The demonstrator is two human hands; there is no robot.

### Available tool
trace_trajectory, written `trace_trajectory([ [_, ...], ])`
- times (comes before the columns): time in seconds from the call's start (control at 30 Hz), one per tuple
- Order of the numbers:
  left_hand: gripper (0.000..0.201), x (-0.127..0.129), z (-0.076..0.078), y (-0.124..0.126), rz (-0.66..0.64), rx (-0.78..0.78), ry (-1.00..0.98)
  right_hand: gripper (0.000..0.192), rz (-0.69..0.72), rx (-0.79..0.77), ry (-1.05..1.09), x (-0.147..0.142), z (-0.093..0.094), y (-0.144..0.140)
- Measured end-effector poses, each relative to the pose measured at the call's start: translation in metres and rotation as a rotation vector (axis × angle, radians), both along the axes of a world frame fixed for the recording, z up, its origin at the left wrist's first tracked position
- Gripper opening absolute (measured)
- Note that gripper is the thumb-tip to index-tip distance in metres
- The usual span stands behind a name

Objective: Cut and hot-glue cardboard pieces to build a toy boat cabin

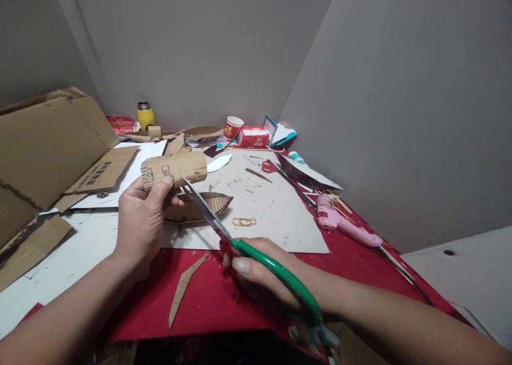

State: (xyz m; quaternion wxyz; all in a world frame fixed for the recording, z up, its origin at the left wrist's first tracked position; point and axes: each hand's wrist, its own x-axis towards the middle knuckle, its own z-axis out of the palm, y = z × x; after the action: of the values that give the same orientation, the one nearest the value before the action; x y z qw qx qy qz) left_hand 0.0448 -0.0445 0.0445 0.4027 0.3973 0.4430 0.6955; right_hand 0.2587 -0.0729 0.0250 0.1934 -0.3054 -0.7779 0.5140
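Your left hand (140, 221) pinches a cardboard piece (175, 168): thumb on the near face, fingers curled behind, holding it up off the table so its lower edge is free for the blades. Your right hand (260, 274) is closed through the handles of the green scissors (248, 250). The blades point up and away from your fingertips and meet the cardboard's lower right edge, just beside your left thumb. They look nearly closed, though I can't tell how far.

Just beyond your left fingers lies a boat-shaped corrugated cardboard form (200, 207) on a grey board (276, 215). Rubber bands (244, 222) sit on the board beyond your right knuckles. A curved cardboard strip (184, 287) lies on the red mat (208, 301) between your wrists.

Well to the right of your right hand are a pink glue gun (344, 223) and red scissors (269, 166). A flattened cardboard box (44, 146) is far left. At the back are a paper cup (232, 127) and a yellow bottle (145, 114). The desk sits in a corner of plain grey walls.
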Motion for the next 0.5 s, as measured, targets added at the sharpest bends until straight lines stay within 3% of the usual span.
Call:
trace_trajectory([
  [0.27, 0.002, 0.01, -0.001, -0.001, 0.05, 0.066, 0.058, 0.052, -0.032, -0.016, 0.075, 0.002, -0.005, -0.004],
  [0.5, 0.005, 0.018, -0.001, -0.002, 0.04, 0.042, -0.067, 0.052, -0.027, -0.032, 0.08, 0.002, -0.008, -0.007],
])
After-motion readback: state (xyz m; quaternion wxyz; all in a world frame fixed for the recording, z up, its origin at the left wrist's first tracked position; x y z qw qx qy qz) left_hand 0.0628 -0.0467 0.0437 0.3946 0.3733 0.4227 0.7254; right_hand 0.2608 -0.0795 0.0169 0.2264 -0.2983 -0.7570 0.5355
